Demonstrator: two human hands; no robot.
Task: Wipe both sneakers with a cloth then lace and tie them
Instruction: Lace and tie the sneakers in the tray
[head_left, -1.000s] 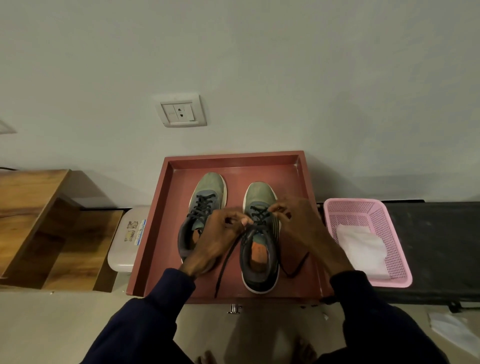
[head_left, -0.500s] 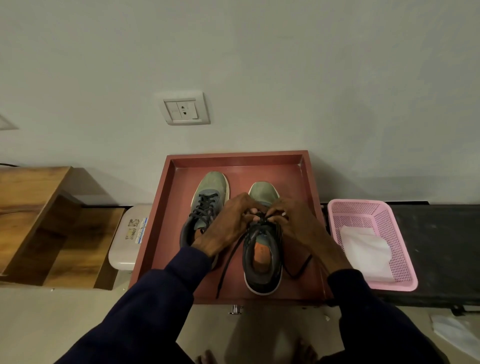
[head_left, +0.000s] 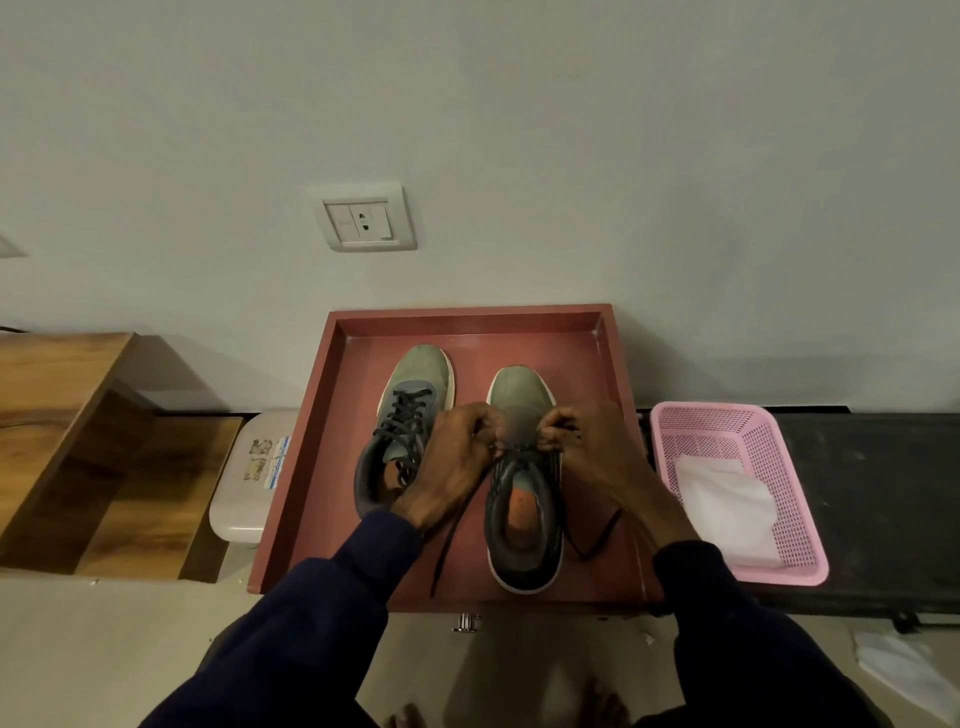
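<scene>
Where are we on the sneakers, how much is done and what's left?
Wiping looks done: the cloth lies in the basket. The left sneaker is laced; whether it is tied I cannot tell. In hand: the left hand and right hand pinch the lace of the right sneaker, its ends trailing loose. Left: finish that knot, then check the left one.

— How is the scene lit?
— Dimly and softly, from overhead; the wall (head_left: 571, 130) is rendered an even, muted grey.
— And shadows, sharpness?
— Soft shadows are cast on the wall beside the red tray (head_left: 467, 315) and on the floor (head_left: 104, 649) beneath it. Straight lines are bowed toward the edges; the dark sleeves (head_left: 322, 613) are rendered murky.
</scene>
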